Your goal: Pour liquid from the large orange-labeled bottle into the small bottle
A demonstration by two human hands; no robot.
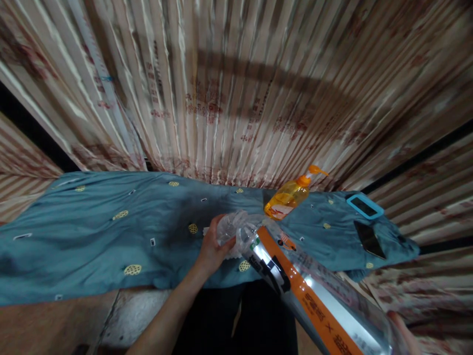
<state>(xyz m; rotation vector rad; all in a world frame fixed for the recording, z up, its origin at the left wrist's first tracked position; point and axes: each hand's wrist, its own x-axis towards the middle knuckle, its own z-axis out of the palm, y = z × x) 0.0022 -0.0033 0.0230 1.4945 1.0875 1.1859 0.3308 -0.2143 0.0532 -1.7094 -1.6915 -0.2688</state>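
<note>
A large clear plastic container [314, 296] with an orange and silver label slants from the middle of the view to the lower right. My right hand [403, 331], cut off by the lower right edge, grips its near end. My left hand [216, 249] is closed around crinkled clear plastic [229, 228] at the far end. Whether that plastic is part of the container or a separate piece, I cannot tell. Just beyond the container, a pump bottle [287, 198] of yellow-orange liquid with an orange pump top stands on the teal cloth [162, 207].
At the cloth's right end lie a light-blue-framed device [365, 205] and a dark flat phone-like object [369, 239]. A pleated, patterned curtain [221, 98] hangs behind the cloth-covered surface. Dark poles [417, 160] cross the curtain at the sides. My dark-clad legs [244, 320] are below.
</note>
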